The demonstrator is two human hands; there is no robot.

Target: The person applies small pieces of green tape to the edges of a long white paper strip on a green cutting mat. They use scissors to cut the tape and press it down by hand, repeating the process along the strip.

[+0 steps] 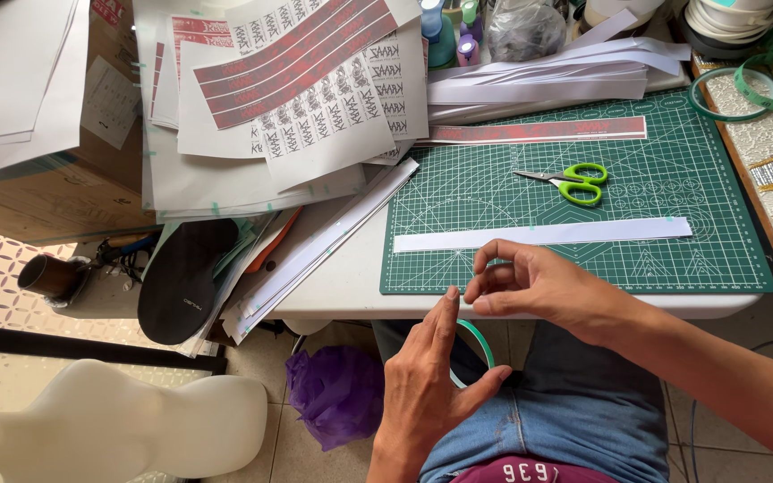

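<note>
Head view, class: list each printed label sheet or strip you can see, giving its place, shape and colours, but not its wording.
Red printed label strip: along the far edge of the green cutting mat, long, narrow, red with grey.
Red banded sheet: atop the paper pile at left, slanted, dark red stripes.
White label sheets: beneath it, rows of black marks.
Plain white paper strip: mid-mat, unprinted.

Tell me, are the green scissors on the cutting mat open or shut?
Shut. The green scissors lie flat on the cutting mat, blades together in one thin point, handle loops side by side.
</note>
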